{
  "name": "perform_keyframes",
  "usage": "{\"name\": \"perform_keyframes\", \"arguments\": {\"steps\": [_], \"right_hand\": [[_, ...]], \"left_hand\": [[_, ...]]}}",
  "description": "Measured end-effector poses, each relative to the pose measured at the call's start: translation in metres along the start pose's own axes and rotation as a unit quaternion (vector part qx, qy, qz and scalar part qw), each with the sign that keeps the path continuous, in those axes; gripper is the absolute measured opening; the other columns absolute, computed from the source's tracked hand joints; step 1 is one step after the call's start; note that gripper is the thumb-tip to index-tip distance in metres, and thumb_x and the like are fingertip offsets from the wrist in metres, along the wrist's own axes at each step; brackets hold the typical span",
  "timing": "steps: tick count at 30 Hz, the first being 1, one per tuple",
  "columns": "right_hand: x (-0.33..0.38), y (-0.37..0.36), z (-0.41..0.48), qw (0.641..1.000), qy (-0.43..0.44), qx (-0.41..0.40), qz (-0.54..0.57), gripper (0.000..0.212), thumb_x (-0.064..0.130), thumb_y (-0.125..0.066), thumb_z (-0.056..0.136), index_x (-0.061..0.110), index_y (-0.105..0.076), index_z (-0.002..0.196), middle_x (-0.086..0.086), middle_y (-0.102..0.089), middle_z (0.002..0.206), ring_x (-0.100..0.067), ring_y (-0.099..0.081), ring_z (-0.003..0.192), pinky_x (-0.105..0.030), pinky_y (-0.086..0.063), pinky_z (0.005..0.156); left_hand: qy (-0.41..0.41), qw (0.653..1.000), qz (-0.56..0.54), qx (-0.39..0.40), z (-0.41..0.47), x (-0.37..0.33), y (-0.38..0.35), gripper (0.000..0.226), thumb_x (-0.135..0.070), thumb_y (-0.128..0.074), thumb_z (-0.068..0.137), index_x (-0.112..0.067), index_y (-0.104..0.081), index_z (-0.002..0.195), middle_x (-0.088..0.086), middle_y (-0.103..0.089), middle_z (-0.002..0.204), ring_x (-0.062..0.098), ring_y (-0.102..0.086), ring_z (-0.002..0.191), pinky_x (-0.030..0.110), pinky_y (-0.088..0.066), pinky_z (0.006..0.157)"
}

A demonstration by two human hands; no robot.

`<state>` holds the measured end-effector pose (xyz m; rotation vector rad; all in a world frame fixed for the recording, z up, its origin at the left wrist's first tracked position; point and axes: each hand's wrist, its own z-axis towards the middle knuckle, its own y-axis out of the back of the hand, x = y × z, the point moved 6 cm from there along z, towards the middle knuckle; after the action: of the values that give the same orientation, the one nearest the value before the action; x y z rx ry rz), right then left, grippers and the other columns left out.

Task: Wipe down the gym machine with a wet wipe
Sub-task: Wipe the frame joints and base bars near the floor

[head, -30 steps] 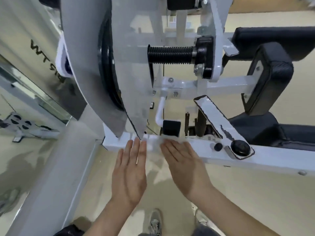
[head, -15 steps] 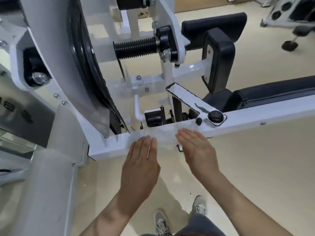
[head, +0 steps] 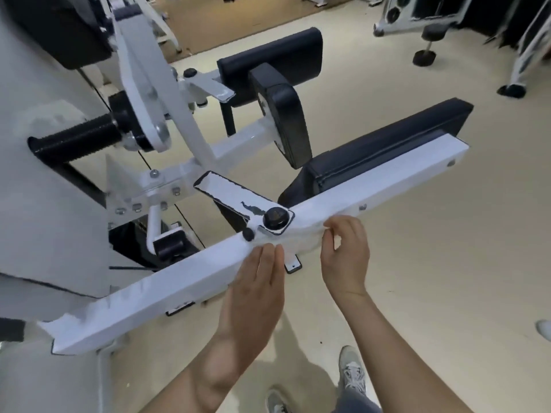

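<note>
A white gym machine has a long white beam [head: 185,281] running from lower left to upper right. A white wet wipe [head: 301,241] lies draped over the beam just below a black knob [head: 275,218]. My left hand [head: 256,278] rests flat, fingers together, with its fingertips pressing the wipe's left end onto the beam. At the wipe's right end, my right hand [head: 346,251] pinches the edge with curled fingers.
Black padded seat cushions [head: 387,147] and a black backrest pad [head: 286,123] sit behind the beam. A black ribbed handle [head: 77,140] juts out at left. Other machines' feet [head: 423,58] stand on the beige floor at upper right. My shoes [head: 353,377] are below.
Both hands and the wipe have slid rightward along the beam, past the black knob. My right hand went from flat to pinching the wipe's edge. The view has swung right.
</note>
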<state>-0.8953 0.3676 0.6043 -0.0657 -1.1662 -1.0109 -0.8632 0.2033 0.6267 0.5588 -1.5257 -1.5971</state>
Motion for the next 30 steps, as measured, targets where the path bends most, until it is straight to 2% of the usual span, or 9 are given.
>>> {"name": "perform_keyframes", "arguments": {"steps": [4, 8, 12, 16, 18, 20, 23, 27, 30], "right_hand": [[-0.026, 0.02, 0.028, 0.975, -0.188, -0.061, 0.106, 0.025, -0.003, -0.052, 0.086, 0.019, -0.062, 0.093, 0.003, -0.055, 0.099, -0.002, -0.055, 0.085, -0.027, -0.049, 0.083], [-0.03, 0.024, 0.025, 0.904, -0.348, -0.067, 0.238, 0.021, 0.007, -0.054, 0.092, 0.023, -0.064, 0.099, 0.0, -0.057, 0.112, 0.011, -0.055, 0.09, -0.008, -0.045, 0.082], [-0.035, 0.021, 0.018, 0.884, -0.378, 0.027, 0.273, 0.032, 0.047, -0.049, 0.096, 0.027, -0.064, 0.116, 0.007, -0.067, 0.114, -0.01, -0.062, 0.108, -0.039, -0.05, 0.097], [-0.04, 0.026, 0.047, 0.835, -0.411, 0.08, 0.357, 0.035, 0.06, -0.044, 0.097, 0.035, -0.061, 0.115, 0.019, -0.068, 0.11, 0.001, -0.063, 0.104, -0.028, -0.046, 0.095], [-0.053, 0.025, 0.069, 0.825, -0.435, 0.063, 0.355, 0.041, 0.062, -0.043, 0.096, 0.03, -0.056, 0.118, 0.015, -0.067, 0.112, -0.002, -0.062, 0.104, -0.03, -0.046, 0.095], [-0.069, 0.023, 0.09, 0.829, -0.459, 0.025, 0.32, 0.042, 0.048, -0.041, 0.099, 0.018, -0.044, 0.127, 0.001, -0.06, 0.123, -0.013, -0.059, 0.11, -0.037, -0.045, 0.098], [-0.079, 0.021, 0.105, 0.852, -0.451, -0.017, 0.264, 0.052, 0.036, -0.034, 0.102, 0.012, -0.02, 0.145, -0.007, -0.039, 0.147, -0.019, -0.046, 0.123, -0.032, -0.036, 0.105], [-0.065, 0.012, 0.099, 0.904, -0.382, -0.022, 0.189, 0.064, 0.021, -0.03, 0.105, 0.005, 0.008, 0.154, -0.007, 0.007, 0.164, -0.016, -0.003, 0.15, -0.001, 0.001, 0.109], [-0.055, 0.008, 0.096, 0.923, -0.337, -0.046, 0.179, 0.064, 0.01, -0.032, 0.104, -0.001, 0.01, 0.151, -0.013, 0.016, 0.161, -0.013, 0.015, 0.148, -0.004, 0.013, 0.108]], "left_hand": [[-0.034, 0.999, 0.009, 0.004, 0.036, -0.036, -0.009, 0.057, -0.002, -0.031, 0.085, 0.012, -0.028, 0.141, 0.028, -0.047, 0.136, 0.038, -0.038, 0.128, 0.044, -0.022, 0.113], [-0.076, 0.996, 0.012, 0.036, 0.083, -0.066, -0.003, 0.058, 0.001, -0.012, 0.087, 0.007, -0.018, 0.144, 0.026, -0.032, 0.147, 0.038, -0.026, 0.139, 0.046, -0.018, 0.118], [-0.043, 0.994, -0.096, -0.009, 0.131, -0.07, -0.005, 0.051, -0.01, -0.027, 0.098, 0.006, -0.032, 0.146, 0.022, -0.041, 0.147, 0.034, -0.036, 0.14, 0.043, -0.03, 0.116], [-0.029, 0.993, -0.11, -0.01, 0.174, -0.091, -0.021, 0.056, -0.026, -0.017, 0.105, -0.004, -0.003, 0.155, 0.01, -0.029, 0.156, 0.024, -0.034, 0.143, 0.04, -0.031, 0.115], [-0.029, 0.992, -0.12, -0.002, 0.194, -0.097, -0.011, 0.062, -0.033, -0.035, 0.098, -0.007, -0.019, 0.152, 0.005, -0.041, 0.151, 0.02, -0.044, 0.137, 0.035, -0.031, 0.112], [-0.05, 0.993, -0.102, 0.011, 0.197, -0.098, 0.001, 0.059, -0.03, -0.054, 0.09, -0.011, -0.043, 0.144, 0.003, -0.05, 0.145, 0.019, -0.049, 0.133, 0.033, -0.034, 0.103], [-0.056, 0.993, -0.1, 0.018, 0.176, -0.093, 0.005, 0.058, -0.023, -0.06, 0.087, -0.016, -0.048, 0.143, -0.001, -0.046, 0.149, 0.019, -0.045, 0.136, 0.034, -0.04, 0.099], [-0.084, 0.975, -0.194, 0.068, 0.166, -0.071, 0.003, 0.052, -0.015, -0.04, 0.093, -0.016, -0.046, 0.145, -0.006, -0.043, 0.151, 0.017, -0.038, 0.141, 0.042, -0.043, 0.104], [-0.134, 0.958, -0.248, 0.046, 0.167, -0.061, 0.021, 0.068, 0.007, -0.034, 0.078, -0.013, -0.052, 0.14, -0.006, -0.05, 0.145, 0.018, -0.046, 0.135, 0.04, -0.045, 0.102]]}}
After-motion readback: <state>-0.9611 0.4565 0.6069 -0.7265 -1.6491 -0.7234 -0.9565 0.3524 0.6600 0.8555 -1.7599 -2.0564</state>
